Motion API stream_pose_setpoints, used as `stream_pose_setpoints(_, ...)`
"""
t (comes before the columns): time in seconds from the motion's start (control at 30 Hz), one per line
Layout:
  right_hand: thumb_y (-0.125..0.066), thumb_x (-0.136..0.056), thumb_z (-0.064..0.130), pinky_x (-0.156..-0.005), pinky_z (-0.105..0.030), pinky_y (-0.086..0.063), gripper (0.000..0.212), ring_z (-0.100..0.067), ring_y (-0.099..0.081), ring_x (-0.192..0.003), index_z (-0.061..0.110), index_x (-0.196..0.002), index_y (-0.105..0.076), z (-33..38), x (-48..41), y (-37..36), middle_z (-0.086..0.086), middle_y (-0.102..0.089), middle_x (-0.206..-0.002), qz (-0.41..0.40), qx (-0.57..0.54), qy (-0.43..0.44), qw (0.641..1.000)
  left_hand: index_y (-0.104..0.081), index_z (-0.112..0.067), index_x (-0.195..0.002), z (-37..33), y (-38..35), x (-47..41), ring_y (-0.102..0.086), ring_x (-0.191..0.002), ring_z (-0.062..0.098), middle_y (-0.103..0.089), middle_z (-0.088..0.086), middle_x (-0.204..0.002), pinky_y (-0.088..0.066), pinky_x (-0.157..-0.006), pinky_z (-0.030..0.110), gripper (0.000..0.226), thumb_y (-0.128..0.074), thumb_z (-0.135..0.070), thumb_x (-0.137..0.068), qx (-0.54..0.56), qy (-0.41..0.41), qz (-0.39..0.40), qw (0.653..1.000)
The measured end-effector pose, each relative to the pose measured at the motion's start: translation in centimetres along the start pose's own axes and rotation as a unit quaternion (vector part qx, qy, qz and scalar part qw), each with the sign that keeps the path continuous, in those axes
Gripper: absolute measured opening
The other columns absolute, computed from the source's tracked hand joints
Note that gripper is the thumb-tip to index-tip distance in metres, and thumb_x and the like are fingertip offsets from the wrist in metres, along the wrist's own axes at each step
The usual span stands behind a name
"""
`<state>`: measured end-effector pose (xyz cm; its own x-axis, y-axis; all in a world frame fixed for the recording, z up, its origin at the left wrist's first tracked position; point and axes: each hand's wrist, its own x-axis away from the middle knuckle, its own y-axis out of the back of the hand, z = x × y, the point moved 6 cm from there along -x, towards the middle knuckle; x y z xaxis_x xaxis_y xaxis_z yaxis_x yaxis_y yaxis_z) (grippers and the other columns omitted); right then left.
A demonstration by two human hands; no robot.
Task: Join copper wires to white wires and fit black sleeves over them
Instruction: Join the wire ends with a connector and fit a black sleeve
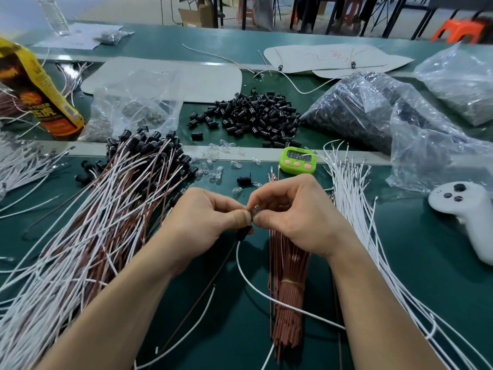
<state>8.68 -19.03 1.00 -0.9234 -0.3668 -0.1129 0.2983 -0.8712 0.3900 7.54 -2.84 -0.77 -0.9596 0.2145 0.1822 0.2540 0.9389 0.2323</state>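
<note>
Hands meeting mid-table: left hand [210, 217] and right hand [296, 217] both pinching small clear piece [255, 210]. Black sleeve [244, 233] hanging just below thumbs, white wire [248, 279] and copper wire [202, 297] trailing near. Copper bundle [289, 303] lying under right wrist; sleeve pile [253, 113] sitting far.

We work at a green table [416, 263]. Left of the left hand [205, 220], a broad heap of joined wires [106, 222] lies on it, black-capped ends pointing away. Under the right hand [296, 217] lies a banded bundle of copper wires [289, 303], and just right of it a fan of white wires [357, 209]. Beyond both hands we see clear bulbs [213, 169], a green timer [298, 160] and a pile of loose black sleeves [250, 113]. Farther right lie plastic bags [373, 108] and a white controller [464, 209]; far left, a yellow bottle [34, 84].
</note>
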Motion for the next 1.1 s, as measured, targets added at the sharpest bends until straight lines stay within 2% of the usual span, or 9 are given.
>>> stream_pose_setpoints(0.1,-0.078,-0.077,0.004,-0.063,-0.023,-0.053,0.017,-0.009,-0.069,-0.065,0.02,-0.084,-0.08,0.0,-0.1,-0.1,0.001,-0.076,-0.072,-0.004,-0.015,0.001,1.0,-0.084,-0.023,-0.078,0.2,0.1,-0.1,-0.075,-0.071,0.017,-0.079,0.007,-0.076,-0.059,-0.072,0.025,0.012,-0.08,-0.013,-0.084,0.015,0.009,-0.013,1.0)
stream_pose_setpoints(0.23,-0.077,-0.076,0.002,-0.066,-0.034,-0.059,0.018,-0.025,-0.074,-0.069,0.017,-0.085,-0.08,0.0,-0.2,-0.2,-0.003,-0.077,-0.073,-0.012,-0.043,0.013,0.999,-0.084,-0.019,-0.078,0.3,0.2,0.0,-0.073,-0.068,0.017,-0.078,0.011,-0.074,-0.057,-0.067,0.022,0.013,-0.079,-0.008,-0.084,0.039,-0.001,-0.023,0.999)
stream_pose_setpoints(0.4,-0.078,-0.074,-0.002,-0.069,-0.031,-0.059,0.02,-0.022,-0.077,-0.07,0.015,-0.085,-0.08,-0.1,-0.2,-0.5,-0.005,-0.078,-0.074,-0.009,-0.062,0.02,0.998,-0.083,-0.015,-0.075,0.1,0.2,0.1,-0.071,-0.066,0.016,-0.077,0.013,-0.072,-0.054,-0.066,0.019,0.015,-0.078,-0.003,-0.081,0.049,-0.012,-0.029,0.998)
stream_pose_setpoints(0.67,-0.076,-0.075,-0.005,-0.071,-0.042,-0.064,0.021,-0.025,-0.077,-0.069,0.013,-0.084,-0.08,0.2,-0.2,-0.5,-0.007,-0.077,-0.074,-0.016,-0.065,0.038,0.997,-0.083,-0.017,-0.073,-0.1,0.2,0.2,-0.069,-0.068,0.018,-0.076,0.012,-0.069,-0.055,-0.073,0.03,0.02,-0.077,0.0,-0.081,0.048,-0.029,-0.05,0.997)
stream_pose_setpoints(0.77,-0.076,-0.075,-0.006,-0.07,-0.04,-0.064,0.022,-0.025,-0.077,-0.069,0.013,-0.084,-0.08,0.2,-0.2,-0.5,-0.007,-0.077,-0.074,-0.022,-0.067,0.04,0.997,-0.083,-0.016,-0.073,-0.2,0.1,0.3,-0.069,-0.068,0.019,-0.075,0.013,-0.069,-0.057,-0.074,0.03,0.021,-0.076,0.001,-0.082,0.051,-0.031,-0.051,0.997)
stream_pose_setpoints(0.9,-0.075,-0.076,-0.009,-0.067,-0.035,-0.062,0.023,-0.025,-0.077,-0.068,0.012,-0.084,-0.078,0.4,-0.2,-0.6,-0.007,-0.077,-0.073,-0.03,-0.073,0.051,0.996,-0.082,-0.012,-0.072,-0.4,0.0,0.3,-0.066,-0.064,0.019,-0.074,0.016,-0.067,-0.055,-0.065,0.023,0.022,-0.073,0.005,-0.082,0.069,-0.033,-0.051,0.996)
stream_pose_setpoints(1.0,-0.073,-0.077,-0.013,-0.065,-0.033,-0.061,0.024,-0.025,-0.077,-0.066,0.009,-0.087,-0.078,0.8,-0.2,-0.6,-0.009,-0.076,-0.074,-0.034,-0.086,0.064,0.994,-0.081,-0.009,-0.072,-0.1,-0.2,0.2,-0.067,-0.066,0.019,-0.073,0.018,-0.069,-0.053,-0.067,0.021,0.015,-0.074,0.002,-0.079,0.114,-0.012,-0.033,0.993)
stream_pose_setpoints(1.07,-0.074,-0.077,-0.012,-0.065,-0.032,-0.061,0.024,-0.025,-0.076,-0.065,0.008,-0.088,-0.078,1.0,-0.1,-0.5,-0.008,-0.076,-0.073,-0.032,-0.087,0.065,0.994,-0.081,-0.008,-0.072,0.1,-0.6,0.2,-0.067,-0.067,0.019,-0.072,0.018,-0.069,-0.054,-0.068,0.021,0.005,-0.076,-0.01,-0.07,0.17,0.01,-0.011,0.985)
stream_pose_setpoints(1.1,-0.075,-0.076,-0.011,-0.064,-0.032,-0.061,0.023,-0.025,-0.077,-0.065,0.009,-0.088,-0.078,1.0,-0.1,-0.4,-0.008,-0.076,-0.073,-0.031,-0.085,0.064,0.994,-0.081,-0.008,-0.072,0.1,-0.7,0.3,-0.067,-0.067,0.019,-0.072,0.017,-0.069,-0.054,-0.067,0.021,0.01,-0.076,-0.014,-0.067,0.184,0.014,-0.005,0.983)
